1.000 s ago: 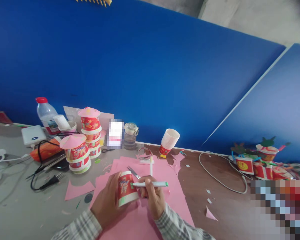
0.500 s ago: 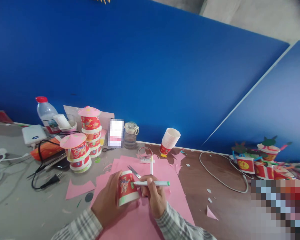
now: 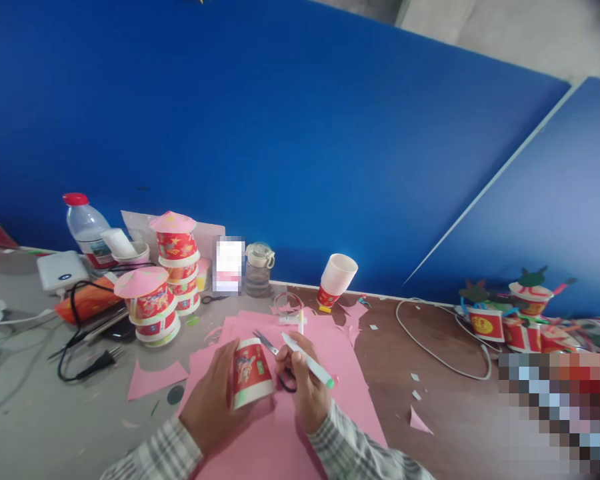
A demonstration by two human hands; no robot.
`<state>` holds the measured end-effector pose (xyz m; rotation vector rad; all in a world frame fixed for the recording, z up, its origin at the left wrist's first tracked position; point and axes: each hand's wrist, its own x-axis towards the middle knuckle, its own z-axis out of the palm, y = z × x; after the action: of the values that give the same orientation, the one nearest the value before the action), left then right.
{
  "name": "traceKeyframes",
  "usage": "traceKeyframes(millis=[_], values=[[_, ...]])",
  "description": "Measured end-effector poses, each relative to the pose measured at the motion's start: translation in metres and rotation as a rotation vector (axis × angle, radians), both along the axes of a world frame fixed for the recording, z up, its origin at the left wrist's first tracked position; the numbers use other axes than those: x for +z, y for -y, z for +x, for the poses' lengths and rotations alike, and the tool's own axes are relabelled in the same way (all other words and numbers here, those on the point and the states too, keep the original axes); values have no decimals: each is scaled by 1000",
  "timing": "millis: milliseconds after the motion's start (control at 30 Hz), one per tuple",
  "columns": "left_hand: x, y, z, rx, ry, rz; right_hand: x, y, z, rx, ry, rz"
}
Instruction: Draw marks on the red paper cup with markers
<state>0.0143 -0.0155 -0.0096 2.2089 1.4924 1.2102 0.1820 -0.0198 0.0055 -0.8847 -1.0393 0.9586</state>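
Tilted over pink paper (image 3: 260,453), a red patterned paper cup (image 3: 253,375) is gripped from its left side by my left hand (image 3: 213,390). Pale green colouring shows on part of its white rim. My right hand (image 3: 306,387) closes round a white marker (image 3: 310,361) with a green end, whose tip points up and left, apart from the cup. Scissors (image 3: 269,342) lie on the paper between the cup and my right hand, partly hidden by the fingers. Behind that hand a second, yellow-tipped marker (image 3: 301,323) is visible.
Two cup towers with pink cone roofs, a front one (image 3: 147,307) and a rear one (image 3: 177,257), stand left. A stack of paper cups (image 3: 339,277) leans near the blue partition (image 3: 300,147), right of a lidded water bottle (image 3: 259,270). A white cable (image 3: 445,357) and paper scraps lie right.
My right hand has drawn the marker off the cup and turned it, so its tip now points up and left. The left hand still holds the cup.
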Motion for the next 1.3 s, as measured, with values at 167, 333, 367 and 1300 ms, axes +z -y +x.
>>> traceKeyframes(millis=[167, 333, 367, 1300], values=[[7, 1, 0, 22, 48, -28, -1, 9, 3, 54, 313, 21], [10, 1, 2, 0, 48, -27, -1, 13, 3, 95, 260, 40], [10, 1, 2, -2, 46, -23, -1, 13, 3, 111, 223, 37], [6, 3, 2, 14, 16, -78, -9, 8, -4, 17, 323, -14]])
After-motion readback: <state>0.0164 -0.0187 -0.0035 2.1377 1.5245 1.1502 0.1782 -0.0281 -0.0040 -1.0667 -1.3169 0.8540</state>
